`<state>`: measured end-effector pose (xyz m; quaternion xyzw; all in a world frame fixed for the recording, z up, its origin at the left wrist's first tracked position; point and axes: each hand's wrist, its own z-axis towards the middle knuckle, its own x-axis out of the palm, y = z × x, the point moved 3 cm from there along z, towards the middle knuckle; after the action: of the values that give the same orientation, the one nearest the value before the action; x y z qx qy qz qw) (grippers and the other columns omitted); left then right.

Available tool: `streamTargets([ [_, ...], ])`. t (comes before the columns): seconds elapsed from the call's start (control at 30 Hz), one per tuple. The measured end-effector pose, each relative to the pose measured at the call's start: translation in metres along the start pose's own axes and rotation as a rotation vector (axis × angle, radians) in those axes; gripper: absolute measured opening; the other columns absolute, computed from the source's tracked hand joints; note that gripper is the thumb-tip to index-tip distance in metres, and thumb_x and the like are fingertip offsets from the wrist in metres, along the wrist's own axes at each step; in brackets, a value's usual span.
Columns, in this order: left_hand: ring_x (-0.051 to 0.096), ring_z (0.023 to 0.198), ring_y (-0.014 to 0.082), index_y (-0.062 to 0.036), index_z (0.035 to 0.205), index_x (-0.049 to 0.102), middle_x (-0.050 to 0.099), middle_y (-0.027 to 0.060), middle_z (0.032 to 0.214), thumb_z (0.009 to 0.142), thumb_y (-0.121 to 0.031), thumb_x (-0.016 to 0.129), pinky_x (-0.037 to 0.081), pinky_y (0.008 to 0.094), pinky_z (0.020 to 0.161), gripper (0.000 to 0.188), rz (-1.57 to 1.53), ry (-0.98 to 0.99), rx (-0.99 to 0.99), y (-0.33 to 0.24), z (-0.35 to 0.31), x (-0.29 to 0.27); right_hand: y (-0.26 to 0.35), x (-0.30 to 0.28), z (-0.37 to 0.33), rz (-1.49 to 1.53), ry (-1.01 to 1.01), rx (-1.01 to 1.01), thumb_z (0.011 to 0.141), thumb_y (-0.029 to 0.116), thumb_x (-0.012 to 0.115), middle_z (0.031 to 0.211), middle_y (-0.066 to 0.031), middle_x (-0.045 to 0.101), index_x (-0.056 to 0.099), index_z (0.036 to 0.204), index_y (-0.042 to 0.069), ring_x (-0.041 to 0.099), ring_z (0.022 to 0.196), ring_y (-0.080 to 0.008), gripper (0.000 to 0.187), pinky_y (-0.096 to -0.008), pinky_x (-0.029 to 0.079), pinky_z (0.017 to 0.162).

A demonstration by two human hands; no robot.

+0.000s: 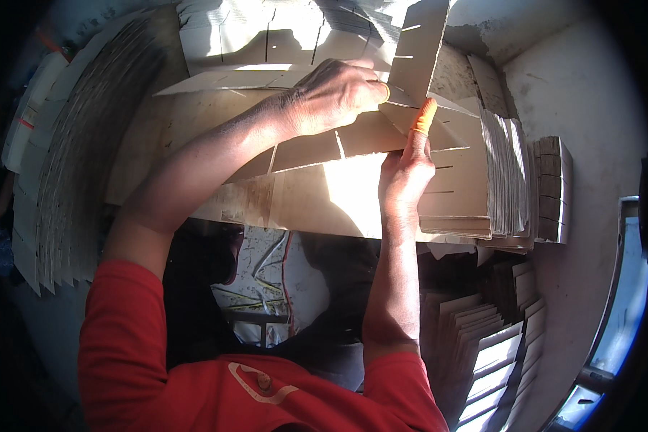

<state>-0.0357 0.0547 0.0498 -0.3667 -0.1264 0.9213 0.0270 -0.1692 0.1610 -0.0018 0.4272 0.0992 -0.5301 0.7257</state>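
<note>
My left hand (pixel 338 93), a yellow cover on one fingertip, is closed with its fingers bent around the edge of a slotted cardboard strip (pixel 306 153). My right hand (pixel 409 169) wears an orange finger cover and grips slotted cardboard, its thumb pointing up along the foot of an upright strip (pixel 416 54). That upright strip tilts to the right and crosses the longer strips between my hands. Another long strip (pixel 223 81) reaches left behind my left hand. Where the slots meet is partly hidden by my fingers.
A wooden table (pixel 295 198) lies under the work. A tall stack of slotted cardboard (pixel 93 122) stands at the left, and more sheets (pixel 288 36) lie at the back. Another stack (pixel 507 173) sits right, beside a wall (pixel 583 108). Cardboard pieces (pixel 475 338) stand low at the right.
</note>
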Motion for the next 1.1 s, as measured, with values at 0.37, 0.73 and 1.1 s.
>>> streamTargets([
  [0.37, 0.051, 0.079, 0.0246, -0.0013, 0.094, 0.055, 0.053, 0.0085, 0.077, 0.069, -0.030, 0.078, 0.045, 0.0351, 0.072, 0.044, 0.214, 0.089, -0.344, 0.095, 0.015, -0.032, 0.021, -0.013, -0.002, 0.109, 0.072, 0.149, 0.086, -0.013, 0.051, 0.118, -0.0089, 0.063, 0.023, 0.149, 0.023, 0.063, 0.099, -0.0157, 0.078, -0.0288, 0.052, 0.089],
  [0.73, 0.051, 0.104, 0.0266, -0.0020, 0.102, 0.057, 0.057, 0.0107, 0.101, 0.076, -0.005, 0.061, 0.043, 0.0416, 0.093, 0.027, 0.659, 0.206, -0.408, 0.154, -0.002, 0.024, 0.016, -0.009, 0.002, 0.051, 0.061, 0.114, 0.084, -0.012, 0.055, 0.110, -0.0071, 0.067, 0.028, 0.147, 0.020, 0.064, 0.095, -0.0136, 0.075, -0.0277, 0.052, 0.088],
  [1.1, 0.056, 0.088, 0.0304, -0.0020, 0.084, 0.059, 0.060, 0.0107, 0.079, 0.074, -0.001, 0.061, 0.050, 0.0425, 0.069, 0.010, 0.440, 0.075, -0.485, 0.139, -0.010, 0.012, 0.020, -0.012, 0.000, 0.117, 0.097, 0.076, 0.076, -0.019, 0.048, 0.123, -0.0179, 0.059, 0.025, 0.148, 0.015, 0.064, 0.101, -0.0253, 0.083, -0.0329, 0.052, 0.086],
])
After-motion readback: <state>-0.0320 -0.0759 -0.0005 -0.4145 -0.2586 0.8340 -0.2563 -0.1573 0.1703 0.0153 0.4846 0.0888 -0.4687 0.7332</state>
